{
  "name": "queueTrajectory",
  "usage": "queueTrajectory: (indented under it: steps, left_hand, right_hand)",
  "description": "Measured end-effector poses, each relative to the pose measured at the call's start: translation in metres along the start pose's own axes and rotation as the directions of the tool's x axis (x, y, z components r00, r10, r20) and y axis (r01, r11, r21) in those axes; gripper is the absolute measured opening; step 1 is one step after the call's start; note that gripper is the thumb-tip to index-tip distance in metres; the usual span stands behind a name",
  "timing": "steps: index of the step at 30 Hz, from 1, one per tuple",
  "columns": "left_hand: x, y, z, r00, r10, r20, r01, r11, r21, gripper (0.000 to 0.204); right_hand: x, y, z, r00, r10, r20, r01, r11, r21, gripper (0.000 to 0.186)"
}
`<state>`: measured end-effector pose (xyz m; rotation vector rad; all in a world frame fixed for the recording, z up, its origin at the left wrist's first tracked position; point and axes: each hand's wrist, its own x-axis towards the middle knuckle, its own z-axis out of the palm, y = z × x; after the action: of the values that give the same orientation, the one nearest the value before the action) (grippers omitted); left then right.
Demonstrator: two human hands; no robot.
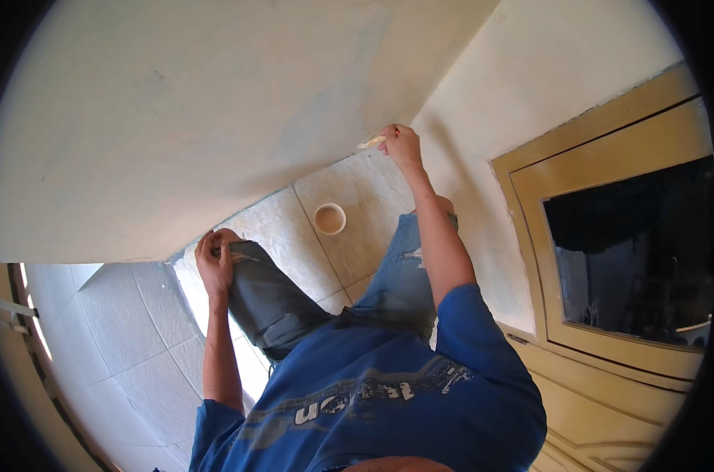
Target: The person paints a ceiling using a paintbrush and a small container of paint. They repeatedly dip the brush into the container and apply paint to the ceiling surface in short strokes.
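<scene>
My right hand (402,146) is closed around a paintbrush, low in the corner where two walls meet. The pale, yellowish head of the paintbrush (369,143) points left, at the foot of the left wall (239,102); whether it touches the wall I cannot tell. My fingers hide its handle. My left hand (214,266) rests on my left knee, its fingers a little bent and apart, with nothing in it. Between my knees a small round tub (330,219) with a pale rim stands on the floor tiles, holding something beige.
To the right, a yellow-brown door (530,185) with a dark glass pane (632,252) stands close to my right arm. Large pale tiles (137,315) stretch away at the left. Bluish-grey patches mark the wall above the brush. Several frame edges and a bar show at far left.
</scene>
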<state>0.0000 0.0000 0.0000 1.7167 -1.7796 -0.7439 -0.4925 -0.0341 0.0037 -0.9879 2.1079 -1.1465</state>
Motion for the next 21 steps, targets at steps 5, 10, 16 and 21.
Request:
queueTrajectory:
  steps: [5,10,16,21]
  left_hand:
    - [0.019,0.005,-0.017,0.999,0.026,-0.046,-0.026,1.000,0.014,0.034]
    - [0.026,0.008,-0.015,0.997,0.025,-0.073,-0.026,1.000,-0.005,0.034]
    - [0.025,0.000,-0.008,0.997,0.023,-0.068,-0.023,1.000,-0.001,0.033]
    - [0.030,0.005,-0.003,0.998,0.031,-0.055,-0.031,0.999,0.009,0.033]
  right_hand:
    - [0.034,0.025,0.049,0.998,-0.036,-0.049,0.038,0.999,0.037,0.030]
    - [0.049,0.013,0.052,0.989,-0.010,-0.148,0.026,0.993,0.111,0.033]
    - [0.018,-0.042,0.025,0.976,-0.012,-0.219,0.059,0.976,0.210,0.034]
    - [-0.009,-0.108,-0.012,0.971,-0.039,-0.234,0.098,0.965,0.243,0.034]
